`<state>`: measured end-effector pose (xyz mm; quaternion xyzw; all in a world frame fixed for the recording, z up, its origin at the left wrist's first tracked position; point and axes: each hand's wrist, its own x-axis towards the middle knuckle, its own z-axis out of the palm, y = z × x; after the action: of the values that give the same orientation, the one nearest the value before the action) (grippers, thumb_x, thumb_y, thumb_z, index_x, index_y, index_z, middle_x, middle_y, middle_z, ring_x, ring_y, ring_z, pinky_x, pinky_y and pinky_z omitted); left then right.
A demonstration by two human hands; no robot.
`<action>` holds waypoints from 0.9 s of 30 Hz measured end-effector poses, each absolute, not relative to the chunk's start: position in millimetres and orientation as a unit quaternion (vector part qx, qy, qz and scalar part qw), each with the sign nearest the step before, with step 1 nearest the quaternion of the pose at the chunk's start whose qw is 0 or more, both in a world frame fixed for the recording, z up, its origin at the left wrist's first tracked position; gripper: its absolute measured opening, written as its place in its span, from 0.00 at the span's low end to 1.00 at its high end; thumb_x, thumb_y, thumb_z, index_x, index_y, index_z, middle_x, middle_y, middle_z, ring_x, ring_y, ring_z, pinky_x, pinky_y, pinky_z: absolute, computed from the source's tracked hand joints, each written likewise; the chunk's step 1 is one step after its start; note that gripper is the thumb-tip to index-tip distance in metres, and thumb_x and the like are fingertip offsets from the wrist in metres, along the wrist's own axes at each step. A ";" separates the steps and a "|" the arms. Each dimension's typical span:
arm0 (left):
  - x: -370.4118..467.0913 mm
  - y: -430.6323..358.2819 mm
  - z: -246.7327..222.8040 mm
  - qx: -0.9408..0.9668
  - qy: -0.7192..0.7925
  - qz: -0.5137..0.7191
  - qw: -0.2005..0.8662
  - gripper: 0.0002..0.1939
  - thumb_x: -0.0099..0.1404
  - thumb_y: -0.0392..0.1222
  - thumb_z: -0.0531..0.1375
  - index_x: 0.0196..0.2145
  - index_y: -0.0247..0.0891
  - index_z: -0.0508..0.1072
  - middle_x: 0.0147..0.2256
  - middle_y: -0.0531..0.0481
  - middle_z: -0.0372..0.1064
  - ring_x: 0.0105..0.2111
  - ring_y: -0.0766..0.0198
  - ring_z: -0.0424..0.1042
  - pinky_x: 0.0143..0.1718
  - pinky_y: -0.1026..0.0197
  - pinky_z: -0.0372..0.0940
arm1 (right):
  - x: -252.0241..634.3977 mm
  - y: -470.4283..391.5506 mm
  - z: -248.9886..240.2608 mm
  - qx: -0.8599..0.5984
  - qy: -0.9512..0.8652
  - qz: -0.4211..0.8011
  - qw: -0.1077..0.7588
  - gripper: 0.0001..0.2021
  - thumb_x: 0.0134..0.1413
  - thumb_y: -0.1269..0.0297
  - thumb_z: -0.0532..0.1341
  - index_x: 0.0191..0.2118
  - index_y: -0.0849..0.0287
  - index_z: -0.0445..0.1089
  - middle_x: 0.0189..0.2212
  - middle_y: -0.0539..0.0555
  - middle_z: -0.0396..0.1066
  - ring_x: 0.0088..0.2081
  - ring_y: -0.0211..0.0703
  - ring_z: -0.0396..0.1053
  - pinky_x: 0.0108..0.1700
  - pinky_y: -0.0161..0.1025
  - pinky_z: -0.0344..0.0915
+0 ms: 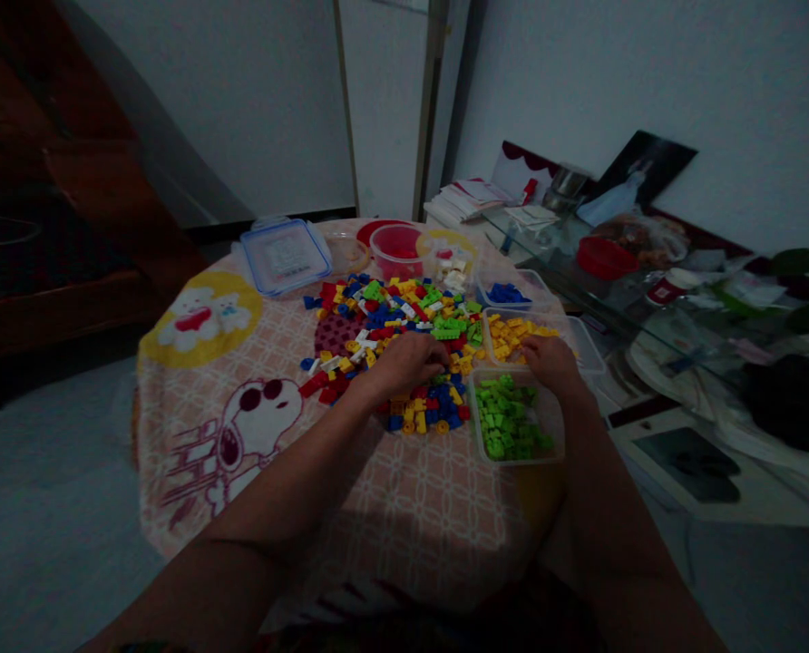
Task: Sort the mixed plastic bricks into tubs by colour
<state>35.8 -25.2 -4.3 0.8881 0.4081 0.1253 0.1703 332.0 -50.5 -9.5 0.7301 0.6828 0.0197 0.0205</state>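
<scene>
Green plastic blocks point(506, 422) in clear plastic tub point(523, 462), just nearer than right fingers point(533, 348). Left fingers point(437, 355) curled at multicoloured plastic blocks point(449, 325); right fingers curled over yellow plastic blocks point(506, 336); grips unclear. Likely light, stiff, slick: pinch opposite sides.

On the desk point(404, 499), around the brick pile point(404, 317): a tub point(399, 265) at 12 o'clock, a lid point(287, 258) at 10, and bricks inside the far box point(540, 296) at 2, middle box point(487, 337) at 3, near box point(552, 419) at 4.
</scene>
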 end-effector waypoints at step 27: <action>74.8 -52.6 -26.3 0.824 0.272 0.328 0.373 0.10 0.63 0.35 0.67 0.43 0.36 0.81 0.32 0.51 0.77 0.30 0.66 0.73 0.34 0.66 0.65 | 332.5 -49.3 -11.3 0.732 0.680 0.019 0.010 0.18 0.67 0.67 0.53 0.49 0.61 0.80 0.47 0.63 0.81 0.48 0.52 0.75 0.48 0.40 0.64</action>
<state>74.8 -52.6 -26.3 0.8240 0.2723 0.3281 0.3732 332.5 -49.3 -11.3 0.7324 0.6805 0.0190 0.0097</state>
